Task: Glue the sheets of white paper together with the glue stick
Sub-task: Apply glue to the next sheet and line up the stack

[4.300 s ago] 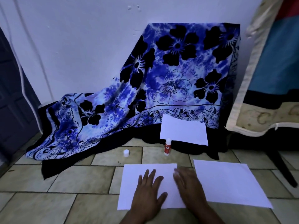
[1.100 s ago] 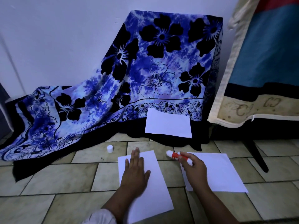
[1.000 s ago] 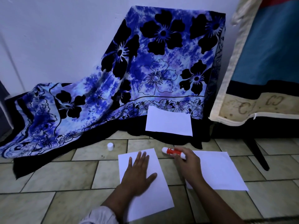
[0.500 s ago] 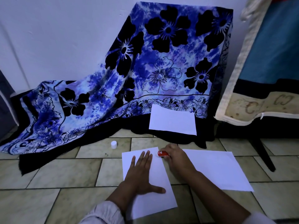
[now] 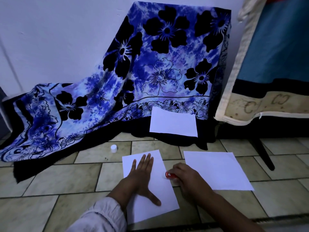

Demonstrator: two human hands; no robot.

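Left hand [image 5: 141,179] flat, fingers spread, pins near white paper sheet [image 5: 157,195] to tiled floor [image 5: 50,185] against sliding. Right hand [image 5: 185,179] fingers wrap red glue stick [image 5: 170,175], tip at sheet's right edge, likely laying glue. Second white sheet [image 5: 217,169] waits right; small white cap [image 5: 114,148] far left.

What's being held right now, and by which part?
The right hand grips the glue stick by its rear end; the red front end sticks out toward the near sheet. The left hand holds nothing, pressing flat on that sheet.
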